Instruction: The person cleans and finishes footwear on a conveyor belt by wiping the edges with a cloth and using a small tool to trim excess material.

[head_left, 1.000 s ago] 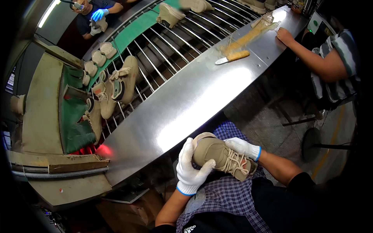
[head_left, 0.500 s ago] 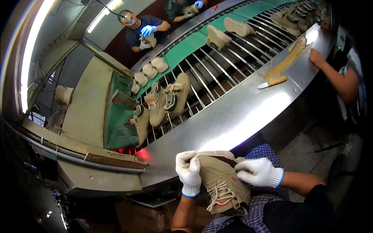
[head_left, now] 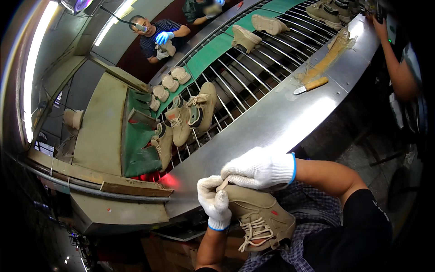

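A beige lace-up shoe (head_left: 260, 213) is held in front of me, laces hanging and ankle opening toward my body. My left hand (head_left: 214, 203), in a white knit glove with a blue cuff edge, is closed around the toe end, its thumb on the near side. Gloved the same way, my right hand (head_left: 260, 170) lies over the shoe's upper side by the toe, its fingers closed on the sole edge. A pale bit of the sole (head_left: 222, 185) shows between the hands; the right hand hides most of the rest.
A metal ledge (head_left: 235, 149) borders a roller conveyor carrying several beige shoes (head_left: 201, 106) and pale soles (head_left: 170, 83). On the ledge lies a wooden-handled knife (head_left: 312, 85) near a brown glue stain (head_left: 326, 59). Co-workers (head_left: 158, 41) stand across; another's arm (head_left: 398, 72) is at right.
My right hand has moved left, from the heel end of the sole to the toe, beside my left hand. The sole, seen along the shoe before, is now mostly covered.
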A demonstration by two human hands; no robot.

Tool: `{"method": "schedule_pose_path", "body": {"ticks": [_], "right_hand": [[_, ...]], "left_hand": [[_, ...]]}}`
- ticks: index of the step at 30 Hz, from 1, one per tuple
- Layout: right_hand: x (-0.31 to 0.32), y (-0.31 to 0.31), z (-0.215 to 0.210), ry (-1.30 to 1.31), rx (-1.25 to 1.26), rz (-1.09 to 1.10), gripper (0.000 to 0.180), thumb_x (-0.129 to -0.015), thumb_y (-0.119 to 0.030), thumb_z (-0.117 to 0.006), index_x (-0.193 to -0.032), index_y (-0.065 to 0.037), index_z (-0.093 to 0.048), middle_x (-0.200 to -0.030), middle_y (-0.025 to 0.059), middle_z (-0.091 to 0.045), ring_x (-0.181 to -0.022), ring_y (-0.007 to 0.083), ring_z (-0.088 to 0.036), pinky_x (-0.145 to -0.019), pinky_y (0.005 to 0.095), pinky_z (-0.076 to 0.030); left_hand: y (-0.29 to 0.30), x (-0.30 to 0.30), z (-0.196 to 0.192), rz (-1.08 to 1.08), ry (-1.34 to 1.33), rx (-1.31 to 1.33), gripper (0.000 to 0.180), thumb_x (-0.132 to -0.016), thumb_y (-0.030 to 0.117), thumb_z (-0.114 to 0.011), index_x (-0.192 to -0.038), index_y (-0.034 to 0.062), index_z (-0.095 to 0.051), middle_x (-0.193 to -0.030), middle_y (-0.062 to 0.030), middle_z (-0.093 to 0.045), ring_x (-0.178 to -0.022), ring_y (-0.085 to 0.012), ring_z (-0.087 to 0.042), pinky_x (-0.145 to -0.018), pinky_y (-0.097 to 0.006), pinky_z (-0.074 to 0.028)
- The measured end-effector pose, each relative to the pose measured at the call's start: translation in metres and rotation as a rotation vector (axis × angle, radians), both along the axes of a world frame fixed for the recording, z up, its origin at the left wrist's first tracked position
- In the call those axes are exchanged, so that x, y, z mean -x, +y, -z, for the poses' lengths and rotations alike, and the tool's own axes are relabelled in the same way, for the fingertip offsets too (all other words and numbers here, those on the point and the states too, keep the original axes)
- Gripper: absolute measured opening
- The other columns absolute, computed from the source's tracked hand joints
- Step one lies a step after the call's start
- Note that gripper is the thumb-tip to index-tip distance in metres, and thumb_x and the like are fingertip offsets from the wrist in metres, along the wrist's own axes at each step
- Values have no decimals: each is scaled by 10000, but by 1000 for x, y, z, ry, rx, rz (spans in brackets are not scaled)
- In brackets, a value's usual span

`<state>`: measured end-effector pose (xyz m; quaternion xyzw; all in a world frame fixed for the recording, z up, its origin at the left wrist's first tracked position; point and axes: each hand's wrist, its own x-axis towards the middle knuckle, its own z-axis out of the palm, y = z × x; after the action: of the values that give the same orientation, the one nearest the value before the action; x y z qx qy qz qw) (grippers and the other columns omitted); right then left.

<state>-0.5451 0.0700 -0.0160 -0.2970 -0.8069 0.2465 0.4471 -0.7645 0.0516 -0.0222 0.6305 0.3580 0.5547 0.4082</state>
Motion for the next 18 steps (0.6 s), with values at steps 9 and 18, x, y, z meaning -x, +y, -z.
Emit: {"method": "schedule_pose_path", "body": {"ticks": [9,18], "right_hand": [[-20,-53,-13,-112,153,-9,607,-779,-24,-681,-1374,22,-568,-1023,194,-714,-849,376,-731,-739,449,-615],[-13,-63,69,114,11,156,561,-830,2,-689,-1386,-3,-612,-1086,181,-750,-893,359,-761,-760,408,-644]], "left_hand": [[10,15,-35,232,303,213,315,-962,167,-589,-1133,-88,-660,-1088,-141,-701,-1014,-187,-656,-965,-338,-530],[16,30,0,77,136,249,273,-956,174,-600,-1064,-72,-649,-1053,-149,-712,-975,-198,-666,-919,-340,-540]]}}
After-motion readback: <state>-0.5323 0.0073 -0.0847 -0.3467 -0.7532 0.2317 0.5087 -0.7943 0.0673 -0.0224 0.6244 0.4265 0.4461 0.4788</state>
